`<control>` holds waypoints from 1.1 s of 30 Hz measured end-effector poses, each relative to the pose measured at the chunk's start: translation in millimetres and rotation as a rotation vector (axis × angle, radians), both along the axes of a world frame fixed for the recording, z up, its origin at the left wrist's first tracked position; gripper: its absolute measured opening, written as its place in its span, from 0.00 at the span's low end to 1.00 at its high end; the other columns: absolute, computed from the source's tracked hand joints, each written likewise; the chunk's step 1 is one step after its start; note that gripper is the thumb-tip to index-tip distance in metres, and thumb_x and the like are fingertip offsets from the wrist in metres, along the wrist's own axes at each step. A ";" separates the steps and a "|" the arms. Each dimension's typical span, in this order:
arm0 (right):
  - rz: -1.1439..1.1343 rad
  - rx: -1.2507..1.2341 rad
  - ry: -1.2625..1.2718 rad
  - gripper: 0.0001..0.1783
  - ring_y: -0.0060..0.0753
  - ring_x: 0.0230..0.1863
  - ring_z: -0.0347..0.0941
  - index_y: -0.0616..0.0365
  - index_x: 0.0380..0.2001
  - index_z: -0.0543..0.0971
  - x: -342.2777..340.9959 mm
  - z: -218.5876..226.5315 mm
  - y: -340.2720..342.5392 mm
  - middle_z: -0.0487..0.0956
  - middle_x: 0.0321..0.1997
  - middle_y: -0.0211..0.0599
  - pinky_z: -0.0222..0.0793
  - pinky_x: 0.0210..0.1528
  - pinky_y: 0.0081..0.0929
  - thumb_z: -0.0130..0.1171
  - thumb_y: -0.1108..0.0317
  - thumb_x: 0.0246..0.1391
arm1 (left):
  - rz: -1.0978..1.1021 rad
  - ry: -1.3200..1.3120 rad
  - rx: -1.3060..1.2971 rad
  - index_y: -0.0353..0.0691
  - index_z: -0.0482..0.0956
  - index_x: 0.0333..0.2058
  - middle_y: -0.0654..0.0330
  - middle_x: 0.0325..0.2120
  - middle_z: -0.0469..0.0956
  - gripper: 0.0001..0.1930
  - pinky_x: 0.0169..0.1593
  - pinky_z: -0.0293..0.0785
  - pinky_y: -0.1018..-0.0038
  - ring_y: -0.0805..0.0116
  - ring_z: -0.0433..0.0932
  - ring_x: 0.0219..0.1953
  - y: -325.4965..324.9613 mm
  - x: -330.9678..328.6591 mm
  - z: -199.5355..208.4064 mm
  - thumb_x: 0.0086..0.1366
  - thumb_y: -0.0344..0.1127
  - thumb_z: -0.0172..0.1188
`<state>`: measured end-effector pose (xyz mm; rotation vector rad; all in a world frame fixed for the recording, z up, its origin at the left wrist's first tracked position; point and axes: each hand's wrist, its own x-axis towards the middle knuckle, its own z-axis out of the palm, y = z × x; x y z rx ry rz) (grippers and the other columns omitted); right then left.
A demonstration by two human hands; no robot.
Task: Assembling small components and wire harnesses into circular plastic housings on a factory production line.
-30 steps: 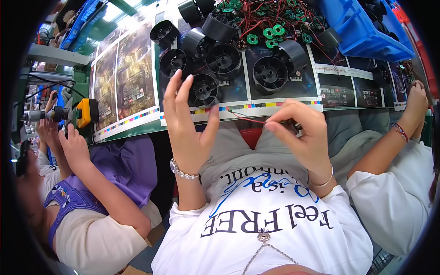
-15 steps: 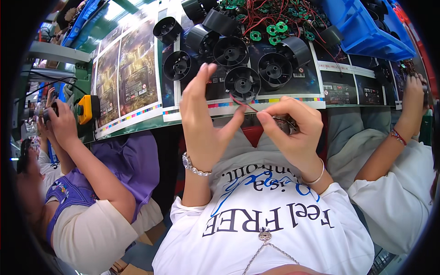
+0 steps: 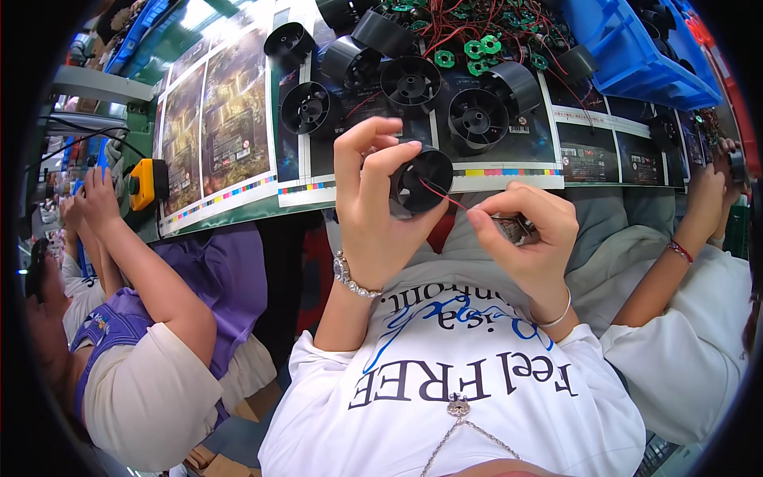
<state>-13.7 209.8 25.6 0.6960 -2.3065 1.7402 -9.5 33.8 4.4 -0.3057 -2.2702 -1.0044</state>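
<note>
My left hand (image 3: 377, 195) is closed round a black round fan housing (image 3: 430, 168), fingers on its upper side and thumb below, holding it tilted off the table's front edge. Thin red wire (image 3: 445, 196) runs out of the housing toward my right hand (image 3: 531, 234), whose thumb and forefinger pinch it. Against my right palm, partly hidden by the fingers, rests a small part with dark wires (image 3: 513, 229); its kind I cannot make out. Several more black fan housings stand just beyond, the nearest being one housing (image 3: 478, 118) on the right and another (image 3: 410, 82) behind.
Green circuit boards (image 3: 482, 48) with tangled red wires are heaped at the back, beside a blue crate (image 3: 636, 60). Printed sheets (image 3: 238, 119) cover the table. A yellow switch box (image 3: 146, 184) sits at the left edge. One person works on each side of me.
My left hand has closed on the nearest fan housing and lifted it toward me, tilting it. My right hand has shifted slightly right and down, still pinching the wire.
</note>
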 end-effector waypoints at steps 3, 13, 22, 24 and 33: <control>-0.012 -0.010 -0.001 0.05 0.19 0.16 0.56 0.61 0.22 0.80 1.5 -0.9 -0.9 0.73 0.16 0.28 0.51 0.20 0.15 0.66 0.80 0.38 | -0.117 0.083 -0.018 0.44 0.67 0.51 0.54 0.48 0.73 0.37 0.47 0.74 0.69 0.58 0.75 0.45 -4.5 -6.1 -0.4 0.39 0.25 0.74; -0.027 0.010 0.114 0.06 0.20 0.15 0.54 0.60 0.21 0.81 0.7 7.3 -2.5 0.71 0.14 0.27 0.49 0.18 0.15 0.66 0.80 0.34 | -0.215 0.005 0.146 0.46 0.58 0.56 0.50 0.55 0.66 0.39 0.52 0.71 0.67 0.57 0.69 0.52 7.3 12.5 -8.1 0.45 0.20 0.65; 0.001 0.033 0.165 0.08 0.20 0.14 0.54 0.61 0.21 0.81 3.5 9.7 -1.0 0.70 0.13 0.26 0.49 0.17 0.15 0.67 0.81 0.32 | -0.157 -0.026 0.124 0.43 0.58 0.56 0.48 0.58 0.63 0.37 0.54 0.70 0.66 0.55 0.68 0.54 0.0 18.3 -1.1 0.45 0.17 0.58; 0.010 0.042 0.159 0.08 0.20 0.14 0.53 0.61 0.21 0.81 4.0 8.0 -0.7 0.70 0.13 0.26 0.48 0.17 0.15 0.67 0.81 0.31 | -0.171 -0.027 0.157 0.43 0.59 0.56 0.48 0.58 0.63 0.38 0.55 0.69 0.66 0.55 0.69 0.55 -0.8 18.1 -2.0 0.44 0.17 0.59; 0.035 0.052 0.214 0.08 0.19 0.13 0.53 0.60 0.21 0.81 7.6 12.1 4.2 0.70 0.13 0.25 0.48 0.17 0.16 0.67 0.81 0.31 | -0.142 -0.057 0.200 0.42 0.65 0.54 0.50 0.57 0.68 0.36 0.55 0.72 0.66 0.54 0.72 0.54 0.6 18.5 6.0 0.42 0.17 0.62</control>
